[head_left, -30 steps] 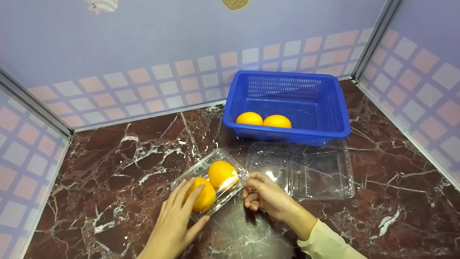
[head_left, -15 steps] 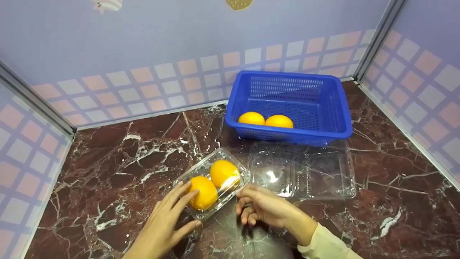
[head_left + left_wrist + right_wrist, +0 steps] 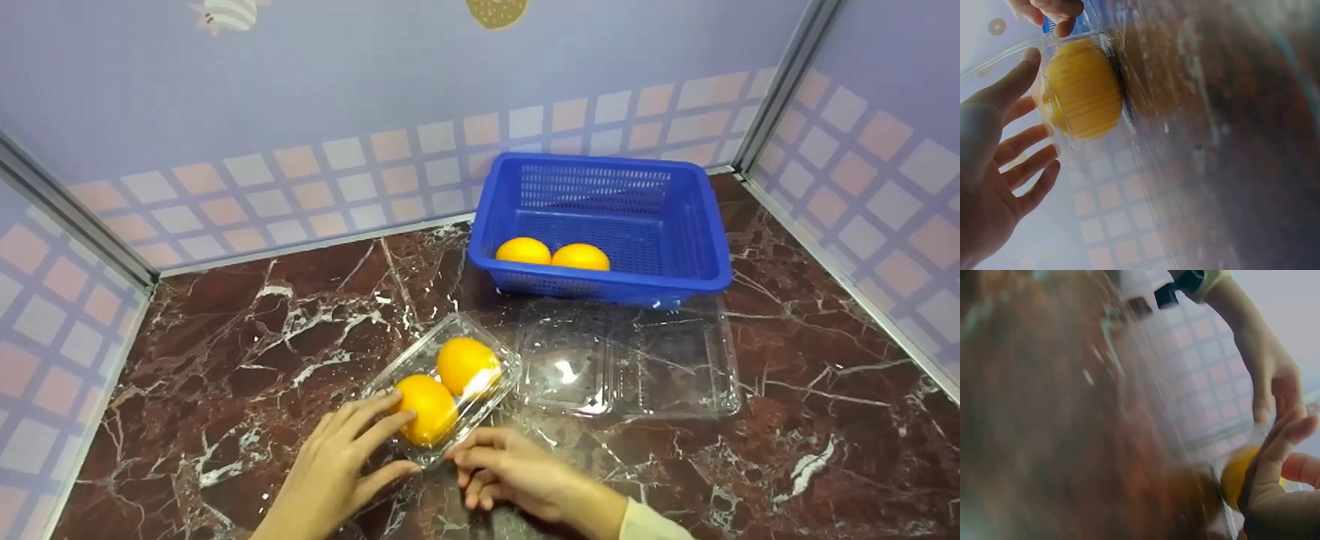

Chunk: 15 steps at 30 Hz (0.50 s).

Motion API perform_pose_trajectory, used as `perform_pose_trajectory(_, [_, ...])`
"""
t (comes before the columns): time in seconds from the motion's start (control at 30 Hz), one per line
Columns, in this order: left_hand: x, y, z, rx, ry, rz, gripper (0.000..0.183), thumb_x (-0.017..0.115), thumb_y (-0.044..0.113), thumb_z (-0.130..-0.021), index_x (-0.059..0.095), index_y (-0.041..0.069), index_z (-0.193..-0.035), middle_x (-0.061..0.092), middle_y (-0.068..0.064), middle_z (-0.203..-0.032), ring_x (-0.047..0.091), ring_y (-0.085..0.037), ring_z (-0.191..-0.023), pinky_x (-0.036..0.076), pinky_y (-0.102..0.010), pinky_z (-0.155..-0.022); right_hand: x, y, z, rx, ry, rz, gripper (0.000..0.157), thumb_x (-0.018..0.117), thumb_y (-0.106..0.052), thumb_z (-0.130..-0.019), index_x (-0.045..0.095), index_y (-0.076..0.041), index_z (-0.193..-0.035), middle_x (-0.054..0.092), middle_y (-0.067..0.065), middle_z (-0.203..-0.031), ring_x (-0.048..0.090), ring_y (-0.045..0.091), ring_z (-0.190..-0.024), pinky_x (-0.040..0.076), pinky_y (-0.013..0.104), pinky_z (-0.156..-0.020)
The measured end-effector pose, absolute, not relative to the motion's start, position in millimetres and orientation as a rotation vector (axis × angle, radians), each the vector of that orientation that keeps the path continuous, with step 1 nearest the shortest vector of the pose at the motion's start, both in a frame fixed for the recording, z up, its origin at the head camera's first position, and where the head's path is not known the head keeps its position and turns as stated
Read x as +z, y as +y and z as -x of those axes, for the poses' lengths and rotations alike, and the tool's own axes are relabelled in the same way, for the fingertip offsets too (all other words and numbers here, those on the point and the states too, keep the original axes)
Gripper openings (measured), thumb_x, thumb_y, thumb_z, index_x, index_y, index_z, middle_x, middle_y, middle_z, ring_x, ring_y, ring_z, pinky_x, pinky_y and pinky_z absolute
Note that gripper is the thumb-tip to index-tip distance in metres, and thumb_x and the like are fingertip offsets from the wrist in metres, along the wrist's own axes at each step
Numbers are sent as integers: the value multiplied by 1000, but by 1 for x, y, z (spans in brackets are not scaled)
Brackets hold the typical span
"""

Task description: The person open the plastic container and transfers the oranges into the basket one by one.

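A closed clear plastic clamshell box (image 3: 517,361) lies slanted on the marbled table, with two oranges (image 3: 466,364) inside. My left hand (image 3: 330,457) rests its loosely spread fingers on the box's near left end, thumb by the near corner. At the box's near right edge, close to that corner, my right hand (image 3: 510,469) pinches the rim between thumb and forefinger, its other fingers curled beneath. Through the plastic in the left wrist view shows one orange (image 3: 1086,90), fingertips of both hands along the box edge. The right wrist view is blurred.
A blue perforated basket (image 3: 600,274) stands at the back right with two more oranges (image 3: 523,250) in it. In front of it lies a second clear clamshell box (image 3: 675,367), opened flat. Patterned panels (image 3: 337,165) wall the table's back and sides.
My right hand has slid along the box's edge from its right corner down toward the near corner. The left hand has drawn back slightly toward the box's near left end.
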State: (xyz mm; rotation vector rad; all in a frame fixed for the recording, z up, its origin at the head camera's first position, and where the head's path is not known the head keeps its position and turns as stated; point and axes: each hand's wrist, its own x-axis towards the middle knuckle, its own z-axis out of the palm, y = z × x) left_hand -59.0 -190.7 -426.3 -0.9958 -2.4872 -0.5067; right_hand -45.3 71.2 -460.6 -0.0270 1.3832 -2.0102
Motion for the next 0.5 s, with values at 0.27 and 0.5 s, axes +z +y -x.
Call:
perform_pose_trajectory(0.27, [-427,-185,59,-403,-2301,1125,41,71,45,-93,79,13,-117,76,-9,-124,72,-26,-113,62,-43,-89,-464,57,38,-2080,1388,8,25,69,-10,-96,67,9,-112,68,5,-81,62,6,-58,51,13,-49])
perform_pose_trajectory(0.5, [-433,-180,60,-358,-2139,1177,34,64,41,-99,80,13,-110,79,-8,-116,75,-27,-101,62,-39,-80,-462,50,36,-2080,1337,50,24,70,-11,-98,71,10,-109,70,2,-77,60,2,-54,48,11,-46])
